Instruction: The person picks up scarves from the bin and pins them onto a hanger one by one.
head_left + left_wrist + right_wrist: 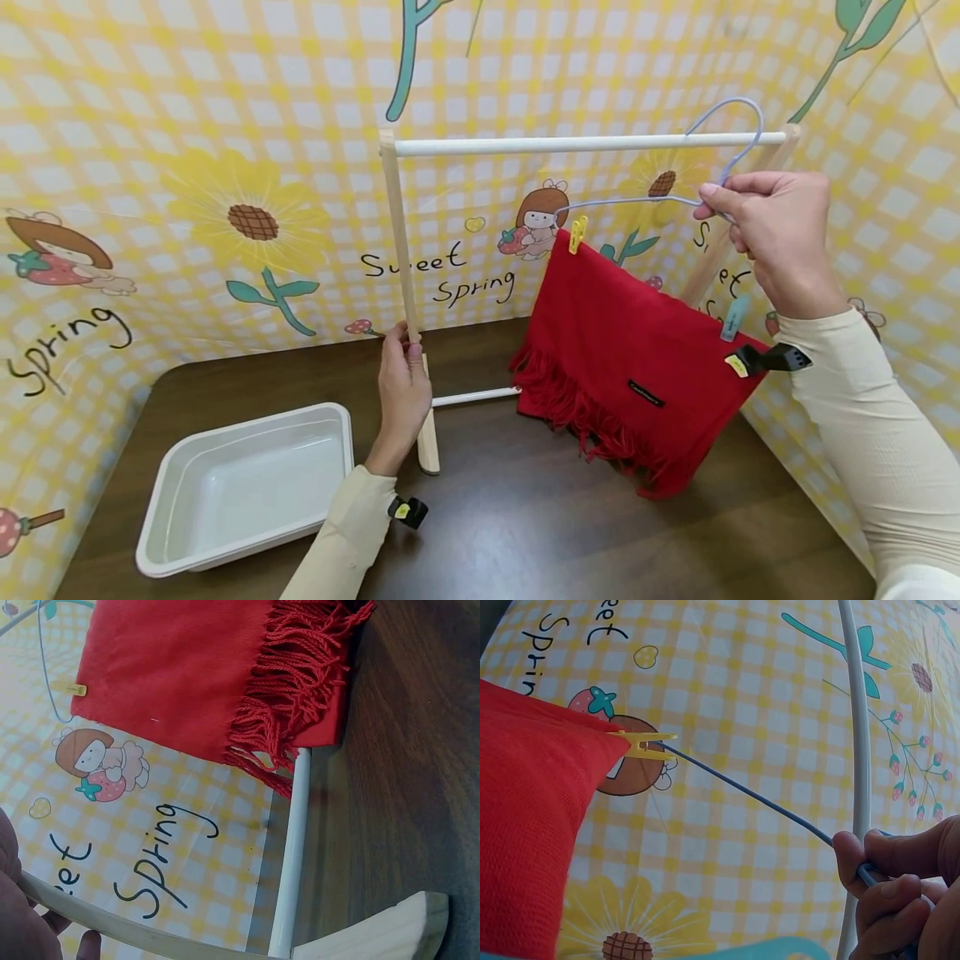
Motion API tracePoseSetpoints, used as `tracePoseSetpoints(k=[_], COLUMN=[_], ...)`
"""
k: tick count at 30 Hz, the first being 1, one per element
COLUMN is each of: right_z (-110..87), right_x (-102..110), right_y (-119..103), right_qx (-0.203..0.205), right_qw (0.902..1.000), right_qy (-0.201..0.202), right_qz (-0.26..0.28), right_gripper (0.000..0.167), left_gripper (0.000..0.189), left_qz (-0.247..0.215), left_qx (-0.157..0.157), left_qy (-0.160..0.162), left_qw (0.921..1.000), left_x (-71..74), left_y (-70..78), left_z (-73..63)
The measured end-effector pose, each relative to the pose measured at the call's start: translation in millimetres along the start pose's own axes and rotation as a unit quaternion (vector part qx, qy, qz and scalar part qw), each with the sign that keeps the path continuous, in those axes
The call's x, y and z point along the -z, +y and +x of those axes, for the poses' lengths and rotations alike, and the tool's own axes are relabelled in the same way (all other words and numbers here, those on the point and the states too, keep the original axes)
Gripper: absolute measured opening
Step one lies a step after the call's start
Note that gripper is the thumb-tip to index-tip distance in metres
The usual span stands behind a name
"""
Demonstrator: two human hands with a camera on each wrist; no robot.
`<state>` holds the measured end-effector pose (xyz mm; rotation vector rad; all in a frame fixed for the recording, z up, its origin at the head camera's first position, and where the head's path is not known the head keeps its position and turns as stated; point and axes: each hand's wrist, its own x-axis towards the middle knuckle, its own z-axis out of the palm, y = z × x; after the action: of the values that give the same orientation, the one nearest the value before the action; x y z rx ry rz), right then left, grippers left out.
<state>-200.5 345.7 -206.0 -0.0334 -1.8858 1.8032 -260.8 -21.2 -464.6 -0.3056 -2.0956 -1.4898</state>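
Note:
My right hand (783, 225) pinches a thin lilac-blue wire clothes hanger (630, 202) just under its hook. A red fringed scarf (615, 333) hangs folded from it, clipped by a yellow clothespin (577, 235) and a teal clothespin (735, 318). The hook rises above the white top bar (540, 145) of a wooden drying rack, its tip near the bar's upper edge. Whether it rests on the bar I cannot tell. My left hand (403, 387) grips the rack's left post (397, 217) low down. The right wrist view shows the yellow clothespin (643, 745) at the scarf's corner.
A white plastic basin (262, 483) stands left of the rack on the dark wooden table (510, 533). The rack's lower white rod (476, 397) runs behind the scarf. Yellow checked cloth (315, 217) covers the walls behind and at both sides.

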Motion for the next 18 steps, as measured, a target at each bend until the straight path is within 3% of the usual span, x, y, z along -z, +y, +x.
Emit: tracePoseSetpoints(k=[5, 18], right_z=[2.1, 10.4], right_x=[-1.0, -3.5], right_y=[-0.3, 0.5], right_qx=[-0.002, -0.016], right_qw=[1.0000, 0.9995], right_qy=[-0.001, 0.001], right_qz=[0.006, -0.027], right_gripper=[0.013, 0.012], left_gripper=[0.034, 0.031], left_qz=[0.009, 0.005], left_qx=[-0.012, -0.007], left_qy=[0.012, 0.007], left_qw=[0.9998, 0.9999], left_x=[-1.6, -0.6], left_y=[-2.7, -3.0], left_z=[-1.3, -0.6])
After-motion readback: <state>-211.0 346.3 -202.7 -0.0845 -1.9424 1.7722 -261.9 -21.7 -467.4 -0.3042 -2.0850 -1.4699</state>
